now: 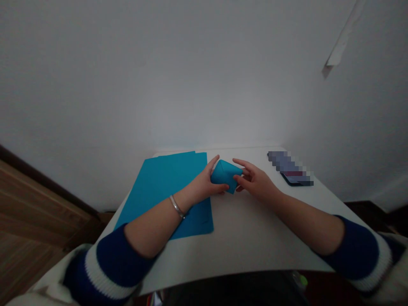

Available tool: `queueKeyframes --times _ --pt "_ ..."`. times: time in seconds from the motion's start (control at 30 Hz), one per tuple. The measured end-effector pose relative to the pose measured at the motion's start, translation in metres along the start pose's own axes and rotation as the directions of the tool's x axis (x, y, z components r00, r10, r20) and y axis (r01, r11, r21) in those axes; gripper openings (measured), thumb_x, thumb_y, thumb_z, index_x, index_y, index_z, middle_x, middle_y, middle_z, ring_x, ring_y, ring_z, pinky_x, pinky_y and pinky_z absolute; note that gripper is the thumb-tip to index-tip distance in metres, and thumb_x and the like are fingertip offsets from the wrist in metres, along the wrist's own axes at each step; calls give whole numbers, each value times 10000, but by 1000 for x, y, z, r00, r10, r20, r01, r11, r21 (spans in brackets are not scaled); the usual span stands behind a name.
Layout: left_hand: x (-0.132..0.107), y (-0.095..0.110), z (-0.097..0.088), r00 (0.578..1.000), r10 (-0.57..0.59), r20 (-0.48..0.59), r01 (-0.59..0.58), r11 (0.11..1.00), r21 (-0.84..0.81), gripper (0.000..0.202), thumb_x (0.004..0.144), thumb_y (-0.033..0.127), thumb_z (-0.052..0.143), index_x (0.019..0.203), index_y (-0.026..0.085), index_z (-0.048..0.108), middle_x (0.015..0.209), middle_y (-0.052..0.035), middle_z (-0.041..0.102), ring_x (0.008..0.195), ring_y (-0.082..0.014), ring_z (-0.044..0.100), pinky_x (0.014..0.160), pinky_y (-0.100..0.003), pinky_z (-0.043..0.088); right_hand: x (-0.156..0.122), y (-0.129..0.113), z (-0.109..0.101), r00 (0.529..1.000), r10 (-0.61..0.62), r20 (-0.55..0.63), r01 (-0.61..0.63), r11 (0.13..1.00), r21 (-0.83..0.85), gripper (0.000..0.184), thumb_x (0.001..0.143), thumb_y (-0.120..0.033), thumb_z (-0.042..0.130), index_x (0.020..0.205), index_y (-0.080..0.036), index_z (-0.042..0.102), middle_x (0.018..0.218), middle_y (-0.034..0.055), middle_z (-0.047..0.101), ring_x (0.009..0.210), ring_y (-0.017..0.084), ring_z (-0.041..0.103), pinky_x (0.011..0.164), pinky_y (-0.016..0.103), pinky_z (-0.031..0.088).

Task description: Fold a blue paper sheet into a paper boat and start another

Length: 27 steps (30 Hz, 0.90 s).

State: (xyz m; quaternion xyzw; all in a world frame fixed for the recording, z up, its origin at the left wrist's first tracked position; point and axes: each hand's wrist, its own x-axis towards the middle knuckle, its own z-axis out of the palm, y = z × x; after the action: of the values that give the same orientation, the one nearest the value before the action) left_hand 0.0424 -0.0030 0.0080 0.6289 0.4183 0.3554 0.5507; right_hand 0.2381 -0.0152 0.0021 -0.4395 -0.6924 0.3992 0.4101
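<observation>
Between my two hands is a small folded piece of blue paper (225,173), with creased flaps meeting on its near face. My left hand (213,182) grips its left side, thumb along the lower edge and forefinger raised behind. My right hand (251,178) holds its right side, with the thumb on the near face and the forefinger stretched out above. The fingers behind the paper are partly hidden. To the left, under my left forearm, lie large blue paper sheets (168,174), slightly out of line with each other.
A white table (255,238) carries everything and stands against a pale wall (204,76). On its far right side lies a phone (291,170) with a blurred-out screen. Wooden furniture (35,225) stands to the left of the table.
</observation>
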Motion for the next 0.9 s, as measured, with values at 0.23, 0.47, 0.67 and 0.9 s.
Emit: queueKeyframes --times 0.23,0.47,0.67,0.9 --pt "-1 -1 -1 997 70 36 -74 991 112 1021 687 123 721 1505 256 125 1103 -117 601 614 -117 607 549 -269 528 6 6 2 989 114 92 -126 983 137 400 745 -414 663 1069 -189 594 866 44 672 660 166 656 596 312 564" --pt "4 -8 -7 977 206 48 -211 930 300 929 654 167 733 1464 178 278 1273 -166 544 1058 -286 584 896 -449 486 7 3 1 975 194 107 -215 945 245 470 794 -625 530 744 -168 632 742 54 656 698 174 652 604 302 567" --pt "3 -4 -2 985 169 17 -168 950 264 565 806 353 609 1318 165 459 1223 -127 573 1054 -257 566 877 -420 494 9 6 -2 983 172 67 -180 975 132 412 746 -566 610 732 -160 680 693 29 660 669 172 661 644 330 582" --pt "0 7 -1 988 152 -5 -143 943 299 286 862 408 506 931 154 618 852 -38 629 756 -165 559 681 -280 477 3 0 -4 989 116 87 -117 993 4 324 796 -474 601 767 -172 713 679 24 677 590 148 650 595 285 557"
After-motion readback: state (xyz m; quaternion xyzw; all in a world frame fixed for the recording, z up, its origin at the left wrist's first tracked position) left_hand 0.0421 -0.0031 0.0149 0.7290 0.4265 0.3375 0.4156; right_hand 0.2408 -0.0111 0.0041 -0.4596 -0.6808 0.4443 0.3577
